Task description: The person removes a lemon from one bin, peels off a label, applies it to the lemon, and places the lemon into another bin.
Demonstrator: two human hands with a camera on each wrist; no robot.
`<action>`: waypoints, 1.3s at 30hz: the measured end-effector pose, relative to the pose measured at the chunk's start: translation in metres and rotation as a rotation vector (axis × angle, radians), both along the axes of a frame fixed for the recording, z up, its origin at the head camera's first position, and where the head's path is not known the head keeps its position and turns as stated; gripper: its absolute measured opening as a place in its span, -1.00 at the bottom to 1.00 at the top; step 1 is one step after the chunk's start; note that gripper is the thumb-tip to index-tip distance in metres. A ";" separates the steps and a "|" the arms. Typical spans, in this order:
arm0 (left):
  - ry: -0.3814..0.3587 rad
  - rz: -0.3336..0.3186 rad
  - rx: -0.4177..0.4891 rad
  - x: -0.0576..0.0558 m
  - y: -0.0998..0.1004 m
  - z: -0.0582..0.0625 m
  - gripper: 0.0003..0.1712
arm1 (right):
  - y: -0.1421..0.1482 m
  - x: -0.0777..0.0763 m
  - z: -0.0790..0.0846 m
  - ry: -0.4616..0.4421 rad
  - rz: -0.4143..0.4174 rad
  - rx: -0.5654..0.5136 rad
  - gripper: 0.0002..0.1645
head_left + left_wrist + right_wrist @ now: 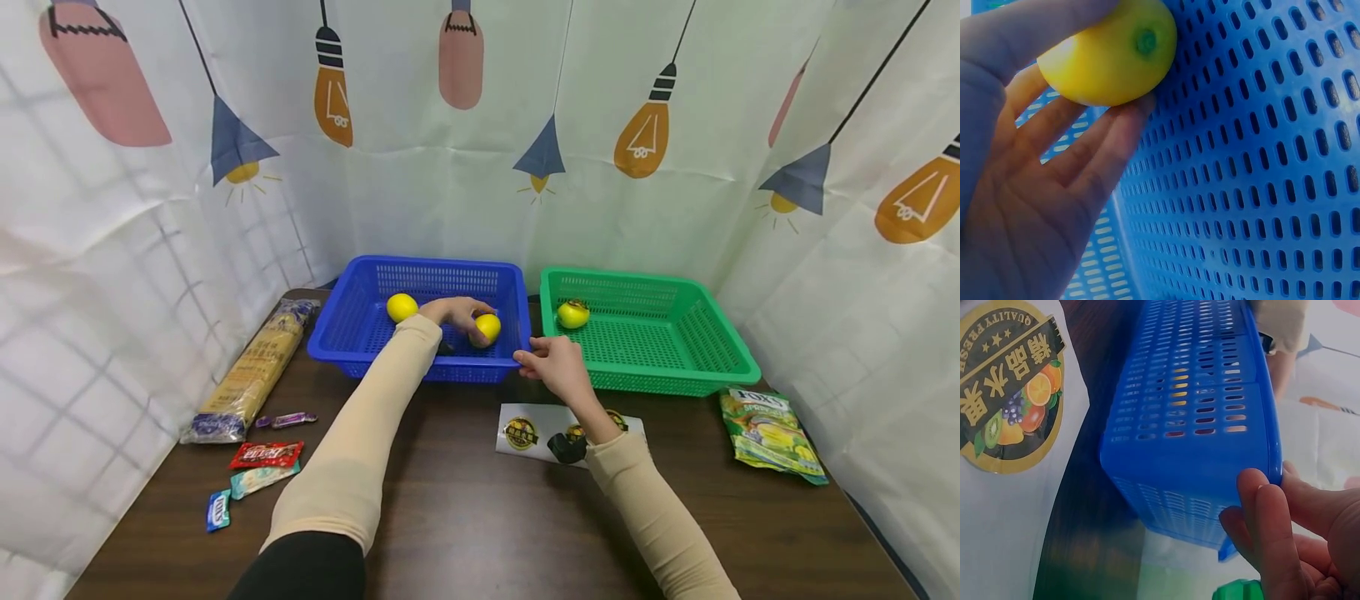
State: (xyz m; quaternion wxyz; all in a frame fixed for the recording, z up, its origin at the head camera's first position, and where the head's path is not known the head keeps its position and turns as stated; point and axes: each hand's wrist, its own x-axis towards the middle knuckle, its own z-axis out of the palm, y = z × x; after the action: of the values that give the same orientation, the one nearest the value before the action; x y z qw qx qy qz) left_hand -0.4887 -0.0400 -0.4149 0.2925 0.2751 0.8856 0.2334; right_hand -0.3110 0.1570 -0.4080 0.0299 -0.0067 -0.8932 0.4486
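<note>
My left hand (459,315) is inside the blue plastic basket (420,362), its thumb and fingers curled round a lemon (488,327) near the right end. The left wrist view shows that lemon (1124,56) close to the slotted wall, its green stem spot facing out. A second lemon (402,307) lies further left in the same basket. At the basket's front right corner, my right hand (553,364) pinches the rim between thumb and fingers, which the right wrist view shows closely at the blue corner (1222,456).
A green basket (645,380) with a persimmon (573,313) stands to the right. A white printed sheet (517,429) lies under my right wrist. Several wrapped sweets, including a red packet (267,454), and a long noodle pack (258,367) lie left; a green snack bag (772,435) lies right.
</note>
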 end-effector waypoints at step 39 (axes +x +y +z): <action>0.013 0.043 0.910 0.102 -0.014 0.099 -0.23 | 0.015 0.003 0.021 0.042 0.110 0.227 -0.33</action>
State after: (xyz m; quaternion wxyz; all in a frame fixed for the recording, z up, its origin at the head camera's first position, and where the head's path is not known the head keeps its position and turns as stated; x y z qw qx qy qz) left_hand -0.3868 -0.0537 -0.3156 0.1313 0.3589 0.7004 0.6029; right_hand -0.3085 0.1725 -0.3869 0.0243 0.0552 -0.9364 0.3458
